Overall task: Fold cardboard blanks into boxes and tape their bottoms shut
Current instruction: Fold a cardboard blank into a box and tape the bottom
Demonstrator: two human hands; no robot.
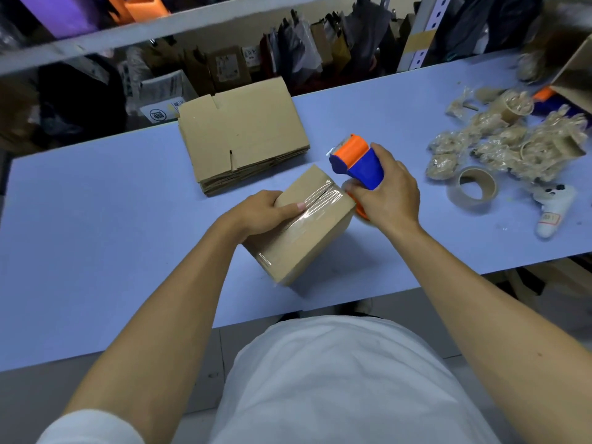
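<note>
Pale blue table (96, 219) runs across the view, w/ shelving behind it full of bags and cartons, blurry.

Left-centre, far side: stack of flat cardboard blanks (242, 136), lying flat, well apart from the hands, far edge near the table's back edge.

Centre: folded box (304, 229) sits on the table near the front edge, turned at an angle. Clear tape strip (320, 200) runs along its top seam and down the near side, wrinkled at the far end. Left hand (266, 213) rests on the box's left top edge, fingers curled over the side, thumb laid flat along the tape, pressing it.

Just right of the box: right hand (387, 195) wrapped round the handle of a blue/orange tape dispenser (355, 163), full grip. Dispenser head is just beside the box's far right corner; can't tell if touching.

Further right: tape roll (472, 189) lying flat on the table, near a heap of crumpled used tape and empty cores (506, 145). White handheld controller (552, 208) lies just right of the roll. Top right corner: open carton (573, 75), blurred.

Bottom: white shirt (336, 379).
</note>
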